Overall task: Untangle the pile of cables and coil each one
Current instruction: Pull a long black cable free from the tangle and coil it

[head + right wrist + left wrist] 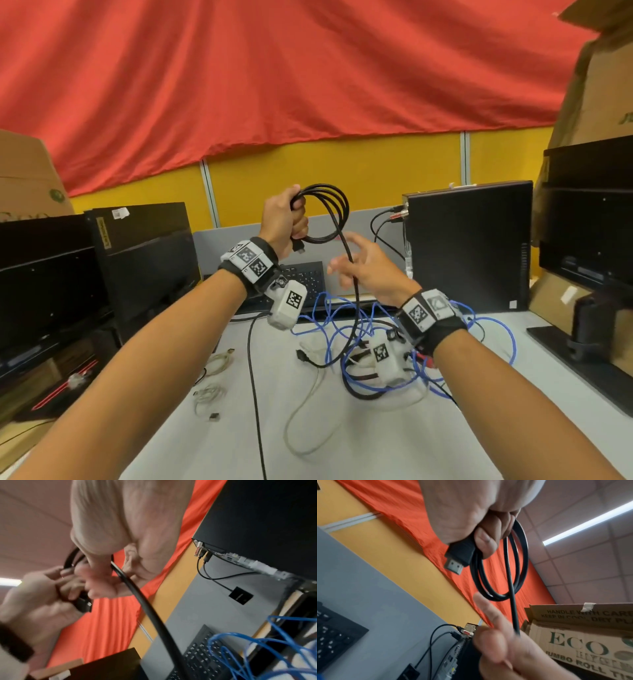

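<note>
My left hand [298,219] is raised above the table and grips a coil of black HDMI cable [330,209] with several loops. The plug [458,557] sticks out under its fingers. From the coil [520,563] the free length drops across my right hand [347,258], whose fingers are spread and nearly straight; the cable [150,609] slides between them and down into the pile. The pile [346,332] on the table is a tangle of blue network cable [240,642], black leads and a white cable [305,411].
The grey table [394,445] also carries small beige cables [212,390] and a long black lead [255,394] at the left. A keyboard [305,277] lies behind the pile. A black desktop PC [466,246] stands right, with monitors left [48,284] and right [589,212].
</note>
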Demonstrator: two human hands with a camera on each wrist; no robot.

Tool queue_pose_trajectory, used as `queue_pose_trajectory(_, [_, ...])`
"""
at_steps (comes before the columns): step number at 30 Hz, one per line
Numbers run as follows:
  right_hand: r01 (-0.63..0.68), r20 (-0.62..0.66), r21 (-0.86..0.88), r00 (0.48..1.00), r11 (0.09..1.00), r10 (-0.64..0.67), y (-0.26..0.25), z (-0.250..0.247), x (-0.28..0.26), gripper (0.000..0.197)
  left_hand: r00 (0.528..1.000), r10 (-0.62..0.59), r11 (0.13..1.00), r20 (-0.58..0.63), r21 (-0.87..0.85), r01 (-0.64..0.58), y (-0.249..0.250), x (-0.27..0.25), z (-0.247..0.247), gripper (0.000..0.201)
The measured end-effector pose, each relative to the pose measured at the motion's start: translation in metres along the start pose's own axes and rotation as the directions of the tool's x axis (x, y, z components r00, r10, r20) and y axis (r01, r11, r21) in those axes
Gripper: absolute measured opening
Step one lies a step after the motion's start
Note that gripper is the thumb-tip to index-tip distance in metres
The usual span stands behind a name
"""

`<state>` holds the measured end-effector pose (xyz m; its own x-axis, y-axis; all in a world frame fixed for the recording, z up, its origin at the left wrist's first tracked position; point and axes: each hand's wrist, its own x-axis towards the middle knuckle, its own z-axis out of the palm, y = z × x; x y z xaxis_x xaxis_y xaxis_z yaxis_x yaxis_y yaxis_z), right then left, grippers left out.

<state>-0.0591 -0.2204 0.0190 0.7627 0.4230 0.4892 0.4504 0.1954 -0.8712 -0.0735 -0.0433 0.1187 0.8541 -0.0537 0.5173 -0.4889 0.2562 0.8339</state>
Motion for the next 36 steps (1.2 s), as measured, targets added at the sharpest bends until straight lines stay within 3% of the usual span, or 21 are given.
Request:
queue_pose_trajectory(2, [0.007,-0.01,-0.04,1.0,0.999,-0.008,-0.012,-0.002,0.004,0.044,0.999,-0.038,0.998,0.004,-0.044,0.038,0.0,-0.002,0.001,0.046])
queue_pose_trajectory(4, [0.0,-0.049,-0.325,0.999,0.946,-0.017,-0.015,-0.008,0.003,0.023,0.999,-0.043,0.992,-0.03,-0.121,0.039,0.006,-0.002,-0.001,0.047])
queue_pose_trajectory(5, [-0.007,-0.034,-0.505,0.999,0.863,-0.012,-0.012,-0.012,0.001,0.014,0.998,-0.033,0.986,-0.055,-0.164,0.024,0.011,-0.002,-0.003,0.048])
queue_pose_trajectory(8, [-0.084,0.037,-0.852,0.975,0.516,0.22,0.02,-0.019,-0.011,0.034,0.994,-0.006,0.966,-0.112,-0.258,-0.024,0.035,0.003,-0.008,0.052])
queue_pose_trajectory(10, [-0.185,-0.053,-0.875,0.956,0.447,0.29,0.045,-0.018,-0.019,0.046,0.992,0.004,0.961,-0.126,-0.272,-0.039,0.049,0.006,-0.013,0.054])
queue_pose_trajectory(12, [-0.303,-0.185,-0.768,0.949,0.564,0.256,0.063,-0.019,-0.021,0.052,0.994,-0.009,0.962,-0.107,-0.271,-0.02,0.054,0.008,-0.013,0.052])
queue_pose_trajectory(14, [-0.348,-0.264,-0.529,0.934,0.774,0.24,0.066,-0.017,-0.02,0.047,0.995,-0.052,0.961,-0.089,-0.275,0.026,0.052,0.007,-0.013,0.049])
queue_pose_trajectory(16, [-0.244,-0.292,-0.253,0.942,0.936,0.166,0.056,-0.015,-0.018,0.034,0.988,-0.134,0.949,-0.076,-0.296,0.106,0.043,0.005,-0.012,0.047])
queue_pose_trajectory(18, [-0.081,-0.336,-0.02,0.939,0.996,0.07,0.04,-0.015,-0.016,0.018,0.97,-0.23,0.927,-0.084,-0.321,0.192,0.032,0.002,-0.013,0.045])
queue_pose_trajectory(23, [0.129,-0.397,0.273,0.918,0.953,-0.01,0.016,-0.016,-0.009,0.013,0.92,-0.383,0.872,-0.078,-0.359,0.333,0.009,-0.005,-0.01,0.043])
queue_pose_trajectory(30, [0.143,-0.462,0.378,0.885,0.915,0.052,0.019,-0.022,-0.008,0.014,0.895,-0.443,0.851,-0.051,-0.338,0.402,-0.004,-0.015,0.003,0.044])
queue_pose_trajectory(36, [0.075,-0.236,0.599,0.968,0.797,0.087,0.014,-0.014,-0.007,0.017,0.919,-0.39,0.911,-0.057,-0.168,0.376,-0.019,-0.022,0.011,0.045])
